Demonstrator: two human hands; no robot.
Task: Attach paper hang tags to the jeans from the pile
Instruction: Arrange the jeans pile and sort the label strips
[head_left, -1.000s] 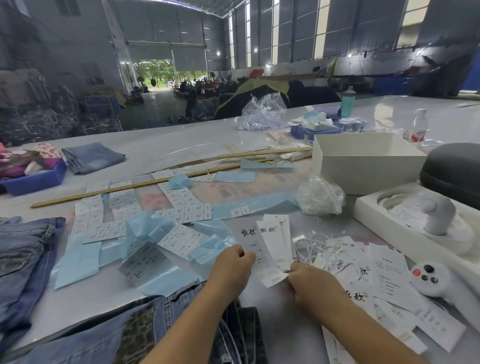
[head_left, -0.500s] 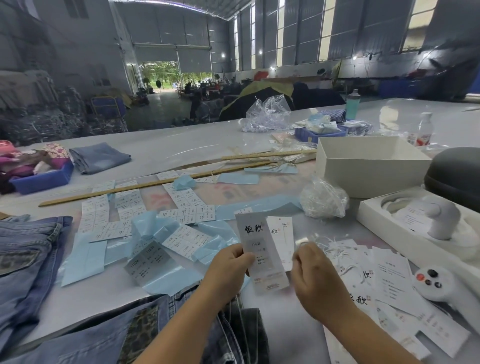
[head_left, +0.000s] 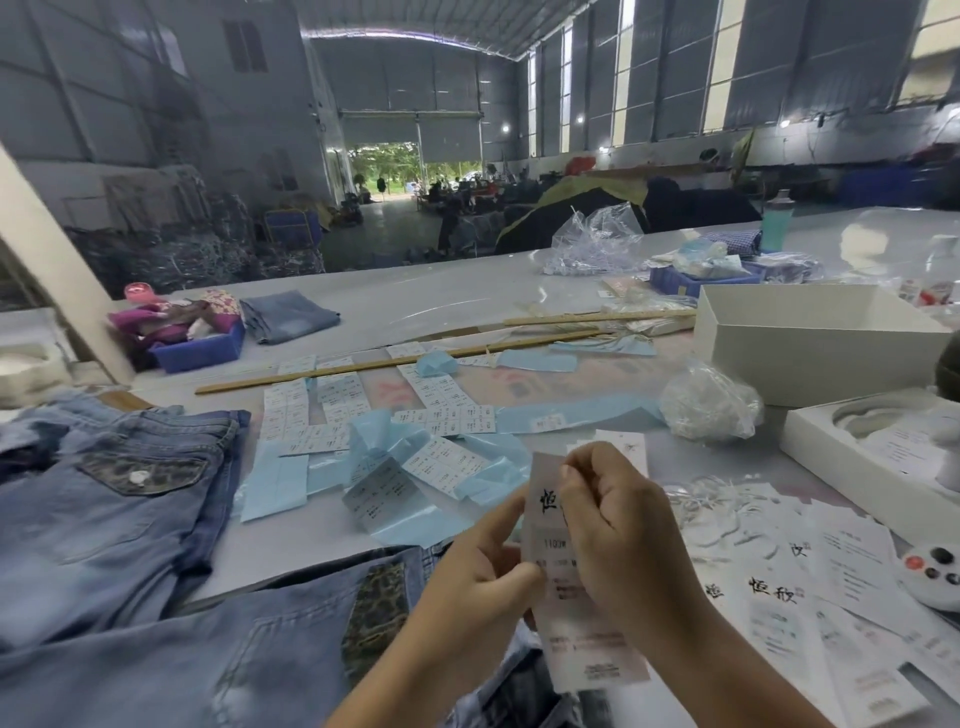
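Note:
I hold a white paper hang tag (head_left: 566, 618) upright in front of me, printed with black characters and small text. My left hand (head_left: 483, 582) pinches its left edge. My right hand (head_left: 613, 525) is curled over its upper right part, fingertips near the top. A second tag (head_left: 626, 447) shows just behind. Blue jeans (head_left: 119, 499) with a leopard-print pocket flap lie at the left, and another pair (head_left: 208, 654) lies under my forearms. More hang tags (head_left: 810, 587) and white loop strings (head_left: 701, 504) are spread at the right.
Light blue sticker backing strips and label sheets (head_left: 395, 447) cover the table's middle. Two wooden sticks (head_left: 395, 361) lie behind them. A white box (head_left: 810, 353), a bag of strings (head_left: 711, 400), a white tray (head_left: 872, 462) and a white controller (head_left: 930, 571) stand right. A blue bin (head_left: 202, 348) sits far left.
The tag was lifted off the table toward me and now stands upright. My right hand moved from beside it onto its upper part. The view turned left, showing more jeans.

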